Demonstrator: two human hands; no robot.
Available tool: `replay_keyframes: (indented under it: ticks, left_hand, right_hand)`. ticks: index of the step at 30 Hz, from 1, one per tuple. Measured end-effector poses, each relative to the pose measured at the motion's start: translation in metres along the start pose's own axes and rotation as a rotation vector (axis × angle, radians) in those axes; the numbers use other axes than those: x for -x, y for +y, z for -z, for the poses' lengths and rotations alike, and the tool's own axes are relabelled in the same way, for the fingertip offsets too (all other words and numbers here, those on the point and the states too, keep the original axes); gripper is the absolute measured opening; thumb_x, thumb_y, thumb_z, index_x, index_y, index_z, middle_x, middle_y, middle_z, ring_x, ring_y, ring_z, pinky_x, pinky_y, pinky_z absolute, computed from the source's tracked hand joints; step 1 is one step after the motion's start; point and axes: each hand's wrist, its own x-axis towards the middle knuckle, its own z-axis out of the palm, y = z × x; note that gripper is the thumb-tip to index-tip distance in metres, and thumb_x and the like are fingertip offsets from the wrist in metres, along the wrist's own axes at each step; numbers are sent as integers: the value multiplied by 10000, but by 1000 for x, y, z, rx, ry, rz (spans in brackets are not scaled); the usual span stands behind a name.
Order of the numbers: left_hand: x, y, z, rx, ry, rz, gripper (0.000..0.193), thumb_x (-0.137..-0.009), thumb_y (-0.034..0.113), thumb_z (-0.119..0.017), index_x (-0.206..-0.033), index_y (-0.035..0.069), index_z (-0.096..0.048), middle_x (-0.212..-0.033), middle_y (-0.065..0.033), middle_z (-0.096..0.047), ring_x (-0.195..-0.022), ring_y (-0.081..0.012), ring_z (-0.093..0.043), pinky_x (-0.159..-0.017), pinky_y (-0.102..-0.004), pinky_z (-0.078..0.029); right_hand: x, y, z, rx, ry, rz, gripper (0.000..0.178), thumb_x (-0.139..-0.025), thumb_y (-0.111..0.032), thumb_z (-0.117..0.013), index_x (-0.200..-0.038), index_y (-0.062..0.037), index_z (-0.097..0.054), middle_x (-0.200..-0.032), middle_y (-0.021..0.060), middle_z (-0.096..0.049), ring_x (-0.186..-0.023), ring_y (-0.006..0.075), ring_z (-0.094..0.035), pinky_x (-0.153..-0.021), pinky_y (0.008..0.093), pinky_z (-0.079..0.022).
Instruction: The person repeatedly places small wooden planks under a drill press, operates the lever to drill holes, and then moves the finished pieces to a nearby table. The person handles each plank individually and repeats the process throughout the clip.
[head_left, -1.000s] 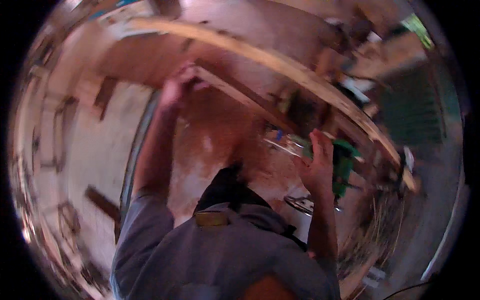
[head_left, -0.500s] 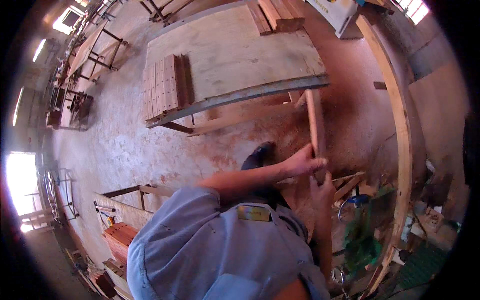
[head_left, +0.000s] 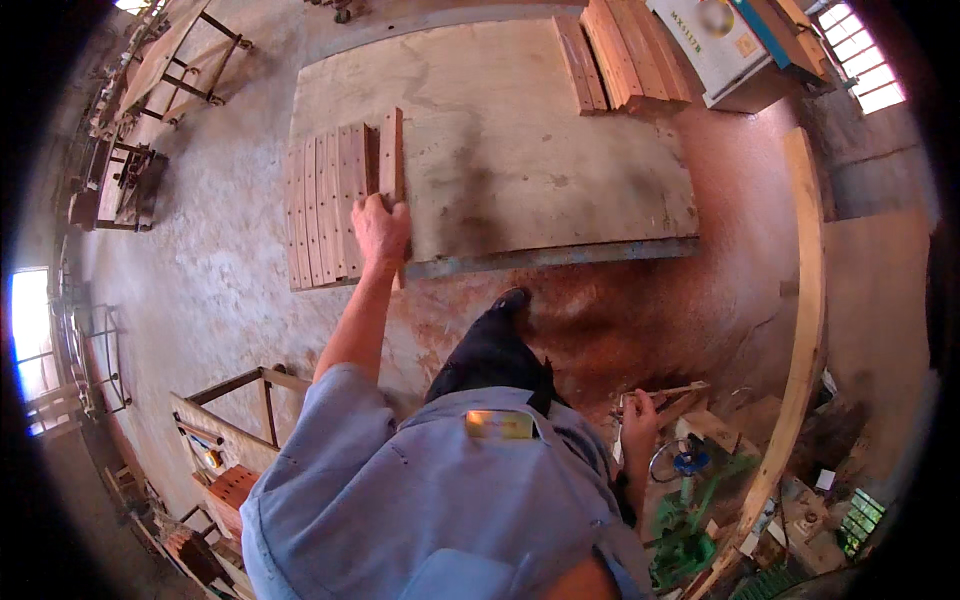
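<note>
Head: table (head_left: 560, 200) bears slats (head_left: 325, 210); left grip (head_left: 381, 230) holds wooden strip (head_left: 391, 150).

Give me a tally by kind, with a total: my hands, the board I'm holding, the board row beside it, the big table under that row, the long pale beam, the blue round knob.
Hands, left hand and right hand: 2
Held board: 1
Board row: 1
Big table: 1
Long pale beam: 1
Blue round knob: 1
Total: 7
</note>
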Motion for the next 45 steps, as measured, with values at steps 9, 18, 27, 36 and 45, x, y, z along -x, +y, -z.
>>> replay_keyframes:
  ticks: [9, 18, 27, 36, 45]
  left_hand:
    - [-36, -33, -38, -56, 183, 51, 358, -752, 155, -618, -1025, -58, -527, -1250, -251, -454, -1209, -398, -363, -1028, -469, -291]
    - [-56, 8, -46, -247, 104, -172, 604, -779, 182, -665, -1291, -8, -408, -1345, -209, -385, -1291, -377, -293, -1081, -448, -242]
    - [-115, 230, -191, 370, -490, -394, 669, -827, 353, -626, -1327, -3, -361, -1263, -231, -475, -1162, -388, -480, -931, -447, -441]
    - [-135, 347, -240, 179, -443, -116, 828, -699, 403, -711, -1314, 3, -326, -1226, -247, -456, -1122, -386, -518, -913, -425, -472]
    - [-128, 296, -240, 62, -525, -313, 642, -790, 286, -617, -1295, 26, -319, -1127, -316, -488, -1034, -434, -555, -864, -472, -485]
  right_hand:
    - [-46, -72, -28, 14, -81, 19, 379, -896, -215, -594, -1168, 47, -557, -1008, 129, -632, -903, 184, -593, -788, 307, -469]
    - [-73, -64, -28, -28, 3, -88, 357, -871, -212, -625, -1127, 36, -594, -970, 133, -651, -869, 168, -605, -758, 303, -481]
    - [-43, -109, -27, 29, 79, -108, 216, -883, -152, -595, -1016, 17, -618, -797, 61, -619, -711, 105, -581, -614, 253, -466]
    - [27, -39, -31, -32, 75, -429, 242, -878, -172, -604, -1019, 24, -592, -861, 92, -639, -703, 140, -613, -602, 277, -498]
    - [10, -57, -36, -195, 147, -468, 348, -888, -222, -587, -1115, 41, -570, -874, 102, -640, -765, 186, -633, -646, 285, -513]
